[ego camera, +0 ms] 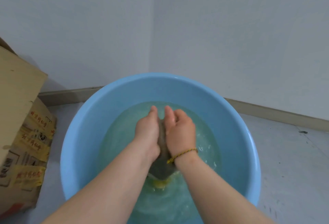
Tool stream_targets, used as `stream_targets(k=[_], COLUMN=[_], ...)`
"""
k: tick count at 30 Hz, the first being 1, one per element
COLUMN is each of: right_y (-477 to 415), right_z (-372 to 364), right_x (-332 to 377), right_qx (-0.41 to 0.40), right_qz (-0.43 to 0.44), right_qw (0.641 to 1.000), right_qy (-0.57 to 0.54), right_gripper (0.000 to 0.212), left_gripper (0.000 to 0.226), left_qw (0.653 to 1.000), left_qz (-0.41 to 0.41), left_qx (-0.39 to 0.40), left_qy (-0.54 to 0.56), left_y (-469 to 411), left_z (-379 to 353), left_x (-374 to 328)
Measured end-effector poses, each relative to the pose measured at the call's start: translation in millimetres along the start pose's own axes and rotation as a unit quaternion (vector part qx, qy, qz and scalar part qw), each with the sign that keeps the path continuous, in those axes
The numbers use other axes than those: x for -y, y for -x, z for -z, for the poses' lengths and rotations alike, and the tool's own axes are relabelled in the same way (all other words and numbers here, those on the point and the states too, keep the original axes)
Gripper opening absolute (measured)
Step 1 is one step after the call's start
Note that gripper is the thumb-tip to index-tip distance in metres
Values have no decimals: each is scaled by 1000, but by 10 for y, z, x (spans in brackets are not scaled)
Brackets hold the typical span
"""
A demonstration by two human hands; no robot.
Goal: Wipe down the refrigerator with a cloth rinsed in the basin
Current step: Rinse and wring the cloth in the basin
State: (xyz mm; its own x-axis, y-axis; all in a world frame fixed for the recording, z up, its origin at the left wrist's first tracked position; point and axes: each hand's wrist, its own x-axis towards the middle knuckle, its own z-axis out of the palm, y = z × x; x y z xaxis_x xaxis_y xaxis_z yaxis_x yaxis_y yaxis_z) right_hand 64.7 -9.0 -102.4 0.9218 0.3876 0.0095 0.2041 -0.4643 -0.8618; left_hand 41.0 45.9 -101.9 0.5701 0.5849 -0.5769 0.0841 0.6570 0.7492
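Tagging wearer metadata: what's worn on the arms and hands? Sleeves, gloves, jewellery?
No sleeves or gloves in view. Left hand wears nothing visible. Right hand has a thin braided cord bracelet at the wrist, yellow with darker flecks and a knotted tail.

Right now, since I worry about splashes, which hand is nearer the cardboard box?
Left. The left hand holds the cloth on the side facing the cardboard box; the right hand holds its far side.

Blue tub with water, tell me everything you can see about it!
The round light-blue plastic basin sits on the grey floor near a wall corner, a cardboard box to its left. Its smooth glossy walls slope down to greenish, rippling water. In it, the left hand and right hand hold a wet grey-brown cloth between them.
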Motion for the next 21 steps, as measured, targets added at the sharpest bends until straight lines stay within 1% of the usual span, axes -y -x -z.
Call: stream_targets(k=[2,4,6,7,8,10,11,13,15,16,17,18,19,20,21], right_y=[-210,-372,-409,-399,-380,-374,-379,-385,-394,-386,-388,-381,-376,-373,-368], right_z=[90,163,217,242,256,217,182,102,68,66,67,70,84,94,105], right_x=[-67,-177,-282,-333,-376,-491,-534,-583,-623,-628,-645,-645,-640,-642,-644], right_qx=[-9,4,53,85,111,152,165,188,218,241,258,271,272,260,238], right_qz=[-54,-113,-159,-172,-186,-203,-201,-198,-211,-219,-220,-223,-224,-229,-249], right_qw=[998,994,986,981,976,967,964,951,924,909,898,890,891,903,920], right_qy=[5,4,9,8,11,27,55,145,233,261,281,291,286,253,186], right_gripper=[43,38,30,19,12,29,32,34,35,32,25,15,9,14,16], left_gripper=[31,30,27,28,36,61,68,69,66,64,60,52,41,27,11], left_qw=[999,993,971,958,944,912,891,851,835,836,843,866,898,927,947], left_qz=[18,-1,-28,-32,-30,-23,-20,-3,28,39,42,48,57,71,85], left_qx=[39,61,81,89,92,71,55,26,10,4,-4,-6,1,9,17], left_qy=[-17,-102,-221,-271,-315,-403,-451,-524,-549,-548,-536,-497,-437,-369,-308], left_y=[11,-77,-199,-238,-297,-413,-463,-536,-576,-595,-611,-629,-619,-607,-590], left_z=[-55,-38,56,108,167,283,341,452,535,564,578,582,569,549,520], left_x=[38,64,41,16,3,-5,-6,13,58,85,106,128,143,149,138])
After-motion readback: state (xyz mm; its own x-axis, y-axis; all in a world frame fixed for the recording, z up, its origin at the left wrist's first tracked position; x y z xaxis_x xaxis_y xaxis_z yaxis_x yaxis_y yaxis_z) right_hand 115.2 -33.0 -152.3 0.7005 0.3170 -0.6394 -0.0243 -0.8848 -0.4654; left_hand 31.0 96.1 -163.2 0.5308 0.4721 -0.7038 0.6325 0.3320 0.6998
